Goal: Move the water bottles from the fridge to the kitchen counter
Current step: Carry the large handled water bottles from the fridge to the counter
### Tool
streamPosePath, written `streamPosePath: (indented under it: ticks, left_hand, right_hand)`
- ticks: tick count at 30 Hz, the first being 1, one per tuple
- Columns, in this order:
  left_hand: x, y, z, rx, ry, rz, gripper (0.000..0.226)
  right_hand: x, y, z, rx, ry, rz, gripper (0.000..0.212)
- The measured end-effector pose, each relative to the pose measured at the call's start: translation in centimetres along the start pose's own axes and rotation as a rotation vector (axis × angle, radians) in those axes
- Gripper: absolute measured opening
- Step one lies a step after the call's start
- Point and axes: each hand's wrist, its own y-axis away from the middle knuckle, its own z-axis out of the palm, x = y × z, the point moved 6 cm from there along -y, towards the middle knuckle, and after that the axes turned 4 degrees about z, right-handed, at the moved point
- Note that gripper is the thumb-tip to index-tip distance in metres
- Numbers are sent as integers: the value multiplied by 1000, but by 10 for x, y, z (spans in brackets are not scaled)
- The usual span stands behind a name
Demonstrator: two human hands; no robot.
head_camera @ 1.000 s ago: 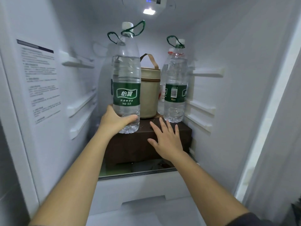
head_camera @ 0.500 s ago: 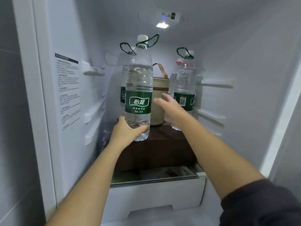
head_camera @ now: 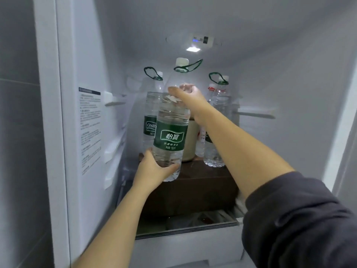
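Bottle [head_camera: 170,136] is held by your left hand [head_camera: 152,171] curled under the base and right hand [head_camera: 186,95] wrapped round its shoulder; if it's wet, it could slip onto the box [head_camera: 202,182].

Single wide-angle head cam, close to open fridge [head_camera: 289,89], facing fwd into its interior, w/ both side walls, ceiling lamp [head_camera: 193,49] up top & drawer front [head_camera: 183,252] at btm.

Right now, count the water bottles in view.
4: front bottle held in left hand and right hand; rear-left bottle; right bottle on the brown box; red-capped bottle behind it. Others may be hidden.
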Motion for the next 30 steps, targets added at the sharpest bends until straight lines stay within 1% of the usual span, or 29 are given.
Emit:
streamPosePath:
  ticks: [1, 4, 6, 8, 10, 12, 14, 16, 21, 24, 30]
  left_hand:
    - [4, 2, 0, -8, 21, 37, 91]
    - [13, 7, 3, -29, 70, 141, 97]
    - [18, 10, 5, -23, 35, 194, 104]
    - [24, 13, 7, -7, 4, 232, 108]
    - [32, 17, 8, 15, -3, 279, 103]
    - [37, 25, 8, 27, -2, 317, 98]
    - [41, 39, 9, 20, 22, 330, 95]
    - [44, 58, 11, 8, 20, 332, 95]
    - [39, 105, 13, -3, -32, 348, 97]
    - [24, 129, 23, -43, -74, 327, 95]
    - [-23, 164, 49, -123, -152, 284, 97]
  right_hand:
    - [1, 2, -8, -12, -18, -2, 68]
    - [1, 12, -36, -14, -37, -21, 68]
    - [1, 21, -56, 62, -91, -21, 57]
    - [3, 33, -74, 159, -221, -2, 44]
    - [4, 47, -88, 233, -364, 18, 35]
    - [2, 62, -98, 285, -462, -4, 26]
    - [-3, 79, -105, 317, -518, -46, 14]
    - [-8, 101, -109, 338, -545, -84, 8]
    - [4, 149, -116, 365, -557, -102, 10]
    - [34, 169, -116, 386, -602, -45, 9]
    - [103, 206, -109, 468, -601, 108, 14]
